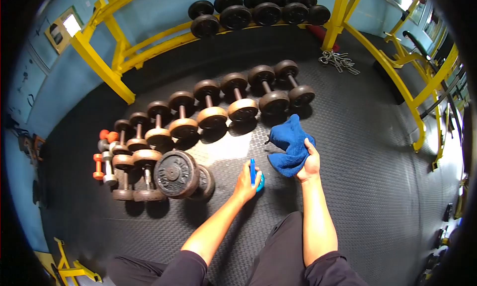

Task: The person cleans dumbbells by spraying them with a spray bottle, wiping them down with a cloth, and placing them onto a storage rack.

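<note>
My left hand [243,184] is closed around a spray bottle; its blue top [252,170] points up and part of a teal body [261,182] shows beside the fingers. The rest of the bottle is hidden by the hand. A crumpled blue cloth [290,147] hangs from my right hand [311,163], pinched between thumb and fingers. Left of my left hand, a large worn dumbbell [175,174] lies nearest to me on the floor. Beyond both hands runs a slanting row of dumbbells, among them one with a tan lower end [243,110].
Black textured matting [367,186] covers the floor. A yellow rack [164,42] at the back holds several black dumbbells [235,16]. Metal clips [339,61] lie near its right post. Yellow-framed equipment [397,82] stands on the right. Small orange dumbbells [98,166] are at the left.
</note>
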Action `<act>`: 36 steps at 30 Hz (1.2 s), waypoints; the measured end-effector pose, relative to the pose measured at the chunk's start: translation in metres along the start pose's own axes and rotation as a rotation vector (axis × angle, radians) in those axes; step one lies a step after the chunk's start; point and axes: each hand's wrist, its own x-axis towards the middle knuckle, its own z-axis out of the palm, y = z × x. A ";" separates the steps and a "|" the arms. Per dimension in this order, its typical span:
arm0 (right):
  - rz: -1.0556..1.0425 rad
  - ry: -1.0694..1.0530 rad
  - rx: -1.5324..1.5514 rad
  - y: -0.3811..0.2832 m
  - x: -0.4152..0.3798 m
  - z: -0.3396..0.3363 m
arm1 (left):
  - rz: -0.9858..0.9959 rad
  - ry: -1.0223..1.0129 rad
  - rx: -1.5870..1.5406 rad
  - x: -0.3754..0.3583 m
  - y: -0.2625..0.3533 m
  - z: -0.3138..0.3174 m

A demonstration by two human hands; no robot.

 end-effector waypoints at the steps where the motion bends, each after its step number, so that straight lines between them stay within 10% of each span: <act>1: 0.042 -0.027 -0.041 -0.009 -0.005 -0.008 | 0.015 0.014 0.000 0.010 -0.004 0.007; 13: 0.022 -0.042 -0.256 -0.015 -0.081 0.044 | 0.031 -0.313 0.115 0.015 -0.004 -0.017; 18: -0.270 -0.115 -1.027 0.062 -0.119 0.119 | 0.204 -0.575 0.116 -0.049 0.056 -0.140; 19: -0.492 -0.291 -1.749 0.065 -0.117 0.138 | 0.120 -0.615 -0.010 -0.055 0.080 -0.180; 21: -0.134 -0.499 -2.245 0.095 -0.106 0.189 | 0.032 -0.215 -0.130 -0.060 0.103 -0.241; 25: -0.319 -0.791 -2.287 0.218 -0.061 0.176 | -0.013 0.670 -0.051 -0.057 0.031 -0.294; 29: -0.357 -0.652 -2.365 0.263 -0.057 0.205 | -0.705 0.440 -0.839 -0.050 -0.011 -0.316; 33: -0.427 -0.765 -2.301 0.293 -0.059 0.213 | -0.313 0.186 -1.208 -0.046 -0.021 -0.303; 36: -0.407 -0.778 -2.251 0.307 -0.081 0.213 | -0.425 0.133 -1.371 -0.036 -0.031 -0.306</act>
